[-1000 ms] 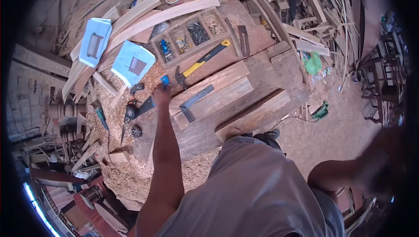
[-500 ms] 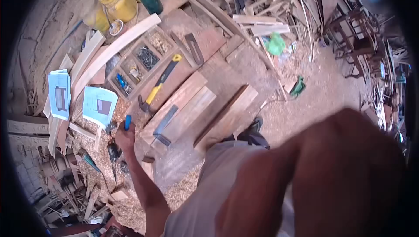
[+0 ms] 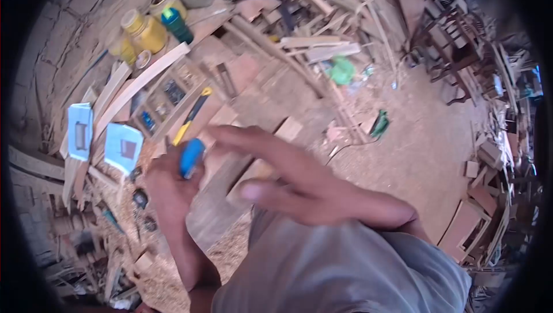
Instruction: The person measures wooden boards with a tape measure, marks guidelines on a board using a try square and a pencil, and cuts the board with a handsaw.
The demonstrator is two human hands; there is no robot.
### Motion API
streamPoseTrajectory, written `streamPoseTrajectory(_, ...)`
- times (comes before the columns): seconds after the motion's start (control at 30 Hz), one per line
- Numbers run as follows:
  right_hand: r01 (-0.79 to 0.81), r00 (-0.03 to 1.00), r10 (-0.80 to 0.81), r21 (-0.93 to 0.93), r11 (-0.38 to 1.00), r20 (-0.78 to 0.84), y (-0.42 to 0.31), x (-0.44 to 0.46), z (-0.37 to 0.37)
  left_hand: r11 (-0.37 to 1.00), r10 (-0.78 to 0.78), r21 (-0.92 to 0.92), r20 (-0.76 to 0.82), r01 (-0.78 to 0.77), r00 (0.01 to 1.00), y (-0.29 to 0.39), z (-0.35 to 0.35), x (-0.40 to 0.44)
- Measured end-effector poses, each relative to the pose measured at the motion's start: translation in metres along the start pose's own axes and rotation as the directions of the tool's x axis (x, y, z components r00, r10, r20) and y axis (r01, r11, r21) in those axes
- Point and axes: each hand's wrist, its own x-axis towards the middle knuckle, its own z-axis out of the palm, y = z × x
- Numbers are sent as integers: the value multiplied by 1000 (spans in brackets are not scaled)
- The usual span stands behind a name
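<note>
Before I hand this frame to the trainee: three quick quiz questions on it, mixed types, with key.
1. Which hand holds the blue object?
2. True or false: the right hand is clenched into a fist.
3. Which lies nearer the divided tray?
a) the hammer
b) the green bag

Key:
1. The left hand.
2. False; it is open, thumb and fingers spread apart.
3. a; the hammer lies right alongside the tray.
</note>
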Motion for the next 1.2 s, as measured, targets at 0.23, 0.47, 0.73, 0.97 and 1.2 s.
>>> streamPoseTrajectory(0.23,-639,701,560,-40,768,-441,30,-195,-76,703,695,-178,375,-688,613,217,137,-34)
streamPoseTrajectory(0.47,-527,240,773,589,612,-588,82,-348,-148,579,810,-203,251,-790,530,321,301,-72)
streamPoseTrajectory(0.73,-490,638,679,488,722,-363,108,-392,-183,933,136,-341,31,-117,990,182,317,-80)
streamPoseTrajectory(0.97,-601,613,775,549,581,-150,107,-384,-193,914,-270,365,221,177,937,7,374,-104)
streamPoseTrajectory(1.2,-712,375,890,535,456,-260,68,-333,-229,919,-112,394,230,12,967,-33,379,-75)
